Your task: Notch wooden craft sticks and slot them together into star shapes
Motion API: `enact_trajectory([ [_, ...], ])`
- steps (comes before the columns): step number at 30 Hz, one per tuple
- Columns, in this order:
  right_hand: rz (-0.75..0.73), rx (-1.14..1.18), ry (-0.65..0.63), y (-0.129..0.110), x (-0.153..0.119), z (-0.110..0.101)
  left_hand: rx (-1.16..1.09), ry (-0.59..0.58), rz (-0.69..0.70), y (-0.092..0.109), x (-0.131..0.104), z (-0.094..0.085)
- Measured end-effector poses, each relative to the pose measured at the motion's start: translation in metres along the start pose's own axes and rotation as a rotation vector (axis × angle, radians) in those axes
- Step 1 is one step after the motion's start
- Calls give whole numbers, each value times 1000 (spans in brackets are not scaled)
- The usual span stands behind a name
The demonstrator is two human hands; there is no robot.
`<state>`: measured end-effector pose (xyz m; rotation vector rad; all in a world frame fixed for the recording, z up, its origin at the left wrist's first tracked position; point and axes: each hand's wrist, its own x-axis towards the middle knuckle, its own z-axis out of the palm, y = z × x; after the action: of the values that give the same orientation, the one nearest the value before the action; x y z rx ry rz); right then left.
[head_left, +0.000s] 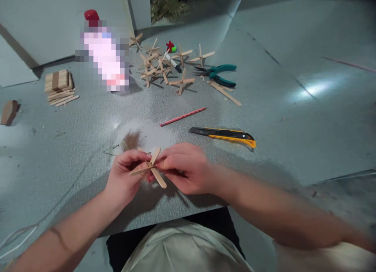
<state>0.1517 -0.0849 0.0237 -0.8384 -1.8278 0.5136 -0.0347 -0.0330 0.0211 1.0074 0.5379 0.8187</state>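
A small crossed piece made of wooden craft sticks (159,178) is held between both hands, just above the near part of the grey work surface. My left hand (125,178) is closed on its left side, fingers pinching near the joint. From the right, my right hand (186,168) pinches close to the centre of the cross; its fingertips partly hide the joint. Beyond the hands lies a red striped pencil (183,116). A yellow and black utility knife (225,136) rests to the right of the pencil.
Several crossed-stick pieces (182,82) stand at the back middle, beside green-handled pliers (219,73) and loose sticks (225,92). Bundled sticks (60,82) lie at the left. A blurred-out bottle with a red cap (91,15) is between them. A cable (19,233) runs at lower left.
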Motion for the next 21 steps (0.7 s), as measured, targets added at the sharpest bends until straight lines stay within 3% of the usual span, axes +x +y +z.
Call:
enact_trajectory([
  [8, 40, -150, 63, -1, -1, 0, -61, -10, -81, -2, 6, -4],
  [17, 425, 590, 115, -1, -1, 9, -51, 15, -89, -2, 4, -8],
  [21, 381, 751, 120, -5, -2, 7, 68, 64, -54, 0, 8, -13],
])
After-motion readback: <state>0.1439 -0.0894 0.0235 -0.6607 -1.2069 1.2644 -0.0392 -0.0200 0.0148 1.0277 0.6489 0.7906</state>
